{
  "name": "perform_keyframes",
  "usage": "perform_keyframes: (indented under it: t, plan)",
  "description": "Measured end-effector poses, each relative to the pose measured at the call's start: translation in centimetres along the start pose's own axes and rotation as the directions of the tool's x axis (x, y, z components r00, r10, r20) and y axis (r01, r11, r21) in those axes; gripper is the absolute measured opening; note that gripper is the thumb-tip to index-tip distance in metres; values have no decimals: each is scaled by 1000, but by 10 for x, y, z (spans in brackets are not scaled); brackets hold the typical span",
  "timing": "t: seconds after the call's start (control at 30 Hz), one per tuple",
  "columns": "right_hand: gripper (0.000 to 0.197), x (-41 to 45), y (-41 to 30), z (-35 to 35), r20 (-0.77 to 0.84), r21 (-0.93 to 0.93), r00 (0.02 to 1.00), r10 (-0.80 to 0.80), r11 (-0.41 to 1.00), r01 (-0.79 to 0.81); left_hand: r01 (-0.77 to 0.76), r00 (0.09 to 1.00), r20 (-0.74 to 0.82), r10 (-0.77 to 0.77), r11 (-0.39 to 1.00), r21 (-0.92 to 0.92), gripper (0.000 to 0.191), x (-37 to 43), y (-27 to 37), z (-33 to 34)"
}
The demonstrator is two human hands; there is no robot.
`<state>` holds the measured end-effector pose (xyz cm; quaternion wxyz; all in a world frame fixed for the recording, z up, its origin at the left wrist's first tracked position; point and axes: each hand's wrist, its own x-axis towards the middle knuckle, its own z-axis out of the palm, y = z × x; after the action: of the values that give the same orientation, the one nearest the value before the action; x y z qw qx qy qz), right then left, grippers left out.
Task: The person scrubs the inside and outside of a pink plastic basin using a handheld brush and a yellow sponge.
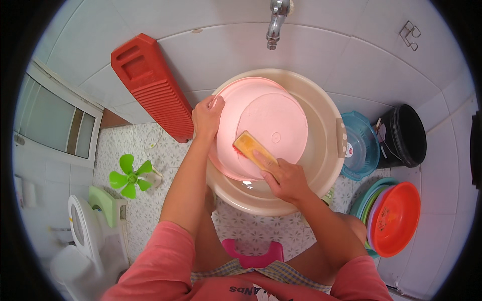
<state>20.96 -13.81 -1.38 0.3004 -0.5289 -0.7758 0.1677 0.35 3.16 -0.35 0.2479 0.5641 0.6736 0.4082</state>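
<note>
A pink plastic basin (271, 113) is tilted over a large beige tub (320, 101), its underside turned up towards me. My left hand (208, 114) grips the basin's rim at the left. In my right hand (284, 180) is a scrubbing brush (254, 149) with a yellowish back and red bristles. The bristles rest against the underside of the pink basin, near the lower left of its round base. Water appears to lie in the bottom of the tub, partly hidden by the basin.
A red plastic washboard (150, 86) leans on the tiled wall beneath the metal tap (276, 26)'s left. Right of the tub stand a blue basin (359, 150), a black bucket (408, 135) and stacked basins (395, 220). Green fan blades (131, 177) and a toilet (88, 225) are at left; a pink stool (256, 257) is below me.
</note>
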Motion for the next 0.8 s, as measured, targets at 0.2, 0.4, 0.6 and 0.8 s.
perform_keyframes:
  t: [0.2,0.4,0.6,0.8]
  plan:
    - [51,24,0,8,-149,-14,983,102,994,-106,-6,1000,2,6,1000,-22,41,-1,0,3]
    - [51,23,9,3,-213,80,971,113,992,-97,10,1000,-2,-9,1000,28,41,-2,9,-1]
    - [53,12,-2,9,-55,82,987,152,986,-148,21,1000,-11,-20,996,92,39,4,2,4]
    - [74,15,5,23,-205,347,940,274,918,-192,-39,999,27,34,980,197,46,16,11,18]
